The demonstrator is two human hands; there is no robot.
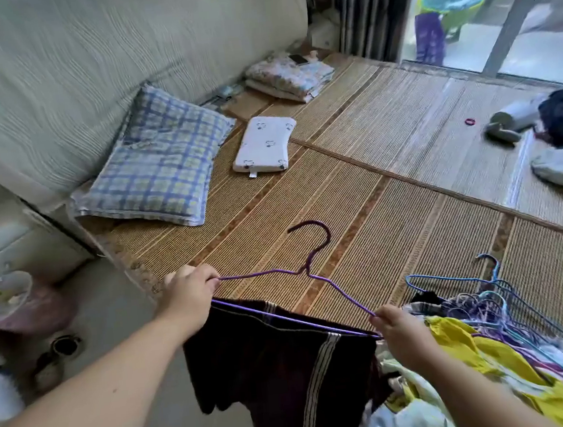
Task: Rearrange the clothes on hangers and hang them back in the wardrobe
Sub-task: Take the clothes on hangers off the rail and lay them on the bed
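Clothes seem to be dealt with one piece at a time. A dark garment (281,368) with a pale striped band is draped over the lower bar of a purple hanger (308,269), which is held roughly level at the bed's edge, probably so that the cloth can be evened out.

The hanger's left end is gripped in the curled fingers of the left hand (186,296), and its right corner is pinched by the right hand (396,326). The thin wire is judged springy, and slippery for fabric.

Just beside the right hand a pile of clothes (457,344), yellow and pale, is heaped soft and crumpled. Blue and purple wire hangers (488,300) are tangled on top of it.

Beyond, a stiff, ribbed woven mat (357,189) is spread, and a checked pillow (161,163) and a small white pillow (265,144) are laid on it. No wardrobe is seen.
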